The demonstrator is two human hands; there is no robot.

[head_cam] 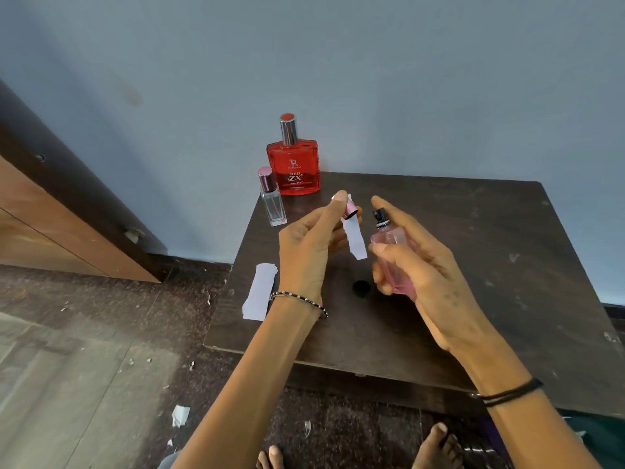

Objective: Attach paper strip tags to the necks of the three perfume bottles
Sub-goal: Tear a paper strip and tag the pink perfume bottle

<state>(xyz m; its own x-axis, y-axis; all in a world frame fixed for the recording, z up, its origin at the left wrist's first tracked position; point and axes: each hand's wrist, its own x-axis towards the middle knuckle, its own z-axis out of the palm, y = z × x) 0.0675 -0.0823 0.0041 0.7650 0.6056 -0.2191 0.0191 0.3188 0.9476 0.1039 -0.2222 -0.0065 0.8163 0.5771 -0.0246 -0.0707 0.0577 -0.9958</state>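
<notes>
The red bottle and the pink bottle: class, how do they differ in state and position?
The red bottle stands on the table near the wall; the pink bottle is held up in the right hand. The red bottle wears its silver cap; the pink bottle's black sprayer is bare. The red bottle is wider, the pink one slimmer. Neither neck carries a paper tag.

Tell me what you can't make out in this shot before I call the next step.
Head view only:
- Pink bottle: lower body hidden by the right hand.
- Paper strip: its top end, behind the pink cap in the left hand.
- Red bottle: small label print unreadable.
- Small black object on the table: too dark to identify.
</notes>
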